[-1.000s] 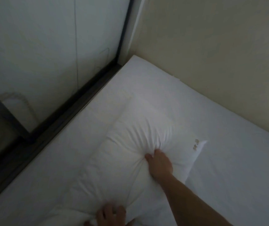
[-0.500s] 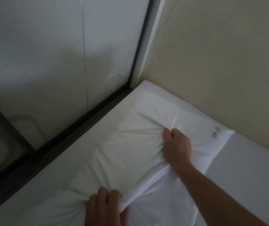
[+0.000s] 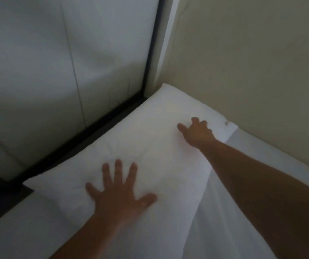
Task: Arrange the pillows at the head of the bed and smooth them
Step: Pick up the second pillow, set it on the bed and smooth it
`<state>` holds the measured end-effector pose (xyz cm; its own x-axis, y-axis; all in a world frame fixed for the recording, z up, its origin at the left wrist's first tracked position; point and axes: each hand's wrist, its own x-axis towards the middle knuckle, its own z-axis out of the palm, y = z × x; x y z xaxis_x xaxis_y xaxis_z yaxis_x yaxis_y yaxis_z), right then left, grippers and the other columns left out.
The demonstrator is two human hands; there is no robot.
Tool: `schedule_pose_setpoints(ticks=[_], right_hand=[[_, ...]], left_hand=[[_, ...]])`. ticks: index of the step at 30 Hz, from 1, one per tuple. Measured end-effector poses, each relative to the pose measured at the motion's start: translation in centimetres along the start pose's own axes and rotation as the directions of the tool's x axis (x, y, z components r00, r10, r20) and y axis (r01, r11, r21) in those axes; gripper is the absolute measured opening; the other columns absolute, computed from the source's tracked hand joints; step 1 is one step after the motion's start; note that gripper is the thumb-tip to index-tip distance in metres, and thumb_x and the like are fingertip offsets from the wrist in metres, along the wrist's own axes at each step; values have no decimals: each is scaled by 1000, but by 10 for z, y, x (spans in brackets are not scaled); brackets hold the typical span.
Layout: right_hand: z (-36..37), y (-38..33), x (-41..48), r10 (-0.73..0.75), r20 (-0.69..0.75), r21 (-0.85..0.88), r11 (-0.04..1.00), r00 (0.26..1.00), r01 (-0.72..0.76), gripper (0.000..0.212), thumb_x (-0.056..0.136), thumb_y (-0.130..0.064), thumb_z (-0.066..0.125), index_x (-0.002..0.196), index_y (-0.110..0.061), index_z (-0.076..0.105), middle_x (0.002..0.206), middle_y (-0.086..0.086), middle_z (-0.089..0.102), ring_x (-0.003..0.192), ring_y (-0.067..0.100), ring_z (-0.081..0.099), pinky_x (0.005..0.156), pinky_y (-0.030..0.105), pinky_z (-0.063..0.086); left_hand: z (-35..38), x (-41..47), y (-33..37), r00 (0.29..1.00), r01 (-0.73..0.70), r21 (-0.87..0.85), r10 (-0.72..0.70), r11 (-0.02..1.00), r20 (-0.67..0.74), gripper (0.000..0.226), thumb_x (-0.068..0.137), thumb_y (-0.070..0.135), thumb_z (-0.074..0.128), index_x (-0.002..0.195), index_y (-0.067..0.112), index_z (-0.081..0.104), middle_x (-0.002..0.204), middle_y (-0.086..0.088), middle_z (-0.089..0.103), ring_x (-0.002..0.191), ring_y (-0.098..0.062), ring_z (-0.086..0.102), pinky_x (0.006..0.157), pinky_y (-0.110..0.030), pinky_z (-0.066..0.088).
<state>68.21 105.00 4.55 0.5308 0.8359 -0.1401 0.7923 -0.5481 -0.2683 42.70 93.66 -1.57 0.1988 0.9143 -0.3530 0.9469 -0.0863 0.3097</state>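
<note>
Pillow sits tucked into the bed's head corner against the wall, so placing looks done. Left hand and right hand rest flat, fingers spread; smoothing's left, other pillows unseen.

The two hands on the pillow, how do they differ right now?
The left hand lies flat with its fingers spread wide; the right hand has its fingers curled. The left presses the pillow's near end, the right reaches to its far end by the wall. Both rest open on the pillow, gripping nothing.
</note>
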Motion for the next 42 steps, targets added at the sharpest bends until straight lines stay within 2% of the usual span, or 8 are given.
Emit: schedule_pose_setpoints(ticks=[5, 14, 18, 23, 28, 32, 35, 42], right_hand=[[20, -3, 13, 204, 102, 46, 977, 974, -210, 108, 61, -87, 40, 135, -8, 37, 140, 17, 37, 124, 42, 37, 96, 50, 35], [34, -7, 17, 12, -13, 68, 998, 1000, -12, 27, 89, -19, 45, 100, -2, 64, 113, 19, 63, 107, 35, 57, 84, 33, 43], [-16, -5, 25, -70, -224, 213, 970, 972, 119, 29, 90, -6, 35, 101, 3, 60, 107, 22, 60, 104, 36, 56, 78, 33, 39], [-51, -1, 44, 38, -415, 510, 837, 909, 198, 30, 93, -28, 38, 76, -8, 53, 82, 11, 60, 83, 31, 55, 69, 32, 34], [-17, 36, 58, 35, -133, 418, 908, 990, 24, 30, 95, -31, 39, 105, -7, 53, 110, 18, 61, 98, 32, 54, 82, 36, 41], [41, 57, 45, -18, 107, 268, 963, 994, -12, 57, 91, -51, 36, 137, -17, 34, 143, 15, 39, 129, 32, 37, 106, 41, 27], [57, 52, 41, 9, 38, 232, 973, 999, -17, 63, 89, -58, 32, 140, -21, 28, 148, 9, 32, 135, 27, 29, 108, 53, 22], [64, 38, 13, 320, -34, 196, 931, 947, -308, 90, 76, -77, 31, 144, -19, 18, 148, 16, 25, 135, 34, 22, 103, 63, 25]], left_hand=[[24, 1, -9, 999, 12, -104, -16, 994, -31, 99, 53, 95, 18, 133, 53, -25, 154, 13, -24, 140, -21, -23, 103, -72, 7], [24, 9, 1, 962, -78, -87, 52, 993, -270, 51, 90, 59, 28, 131, 36, 47, 144, 11, 45, 132, -4, 37, 98, -75, 24], [6, -1, 21, 688, -292, -133, 112, 947, -717, 55, 94, 42, 35, 84, 7, 75, 81, -11, 76, 64, -27, 72, 81, -70, 45], [-22, 10, 53, 449, -435, -26, 191, 900, -873, 25, 87, 26, 54, 96, 12, 72, 101, -6, 74, 98, -18, 66, 95, -60, 41], [-2, 20, 64, 630, -407, 155, 399, 900, -666, 31, 83, 33, 47, 81, 19, 75, 98, -2, 75, 105, -30, 64, 89, -74, 37], [17, 37, 49, 931, -215, 54, 221, 975, -291, 71, 78, 70, 20, 142, 39, 28, 156, -5, 21, 142, -33, 16, 100, -75, 15], [38, 62, 32, 971, -96, -59, 80, 994, -226, 86, 58, 92, -4, 130, 52, -31, 154, 3, -27, 140, -23, -25, 107, -69, -1], [35, 73, 23, 992, -93, -81, 85, 992, -91, 91, 61, 91, 8, 140, 49, -11, 158, 8, -11, 143, -17, -13, 106, -69, 3]])
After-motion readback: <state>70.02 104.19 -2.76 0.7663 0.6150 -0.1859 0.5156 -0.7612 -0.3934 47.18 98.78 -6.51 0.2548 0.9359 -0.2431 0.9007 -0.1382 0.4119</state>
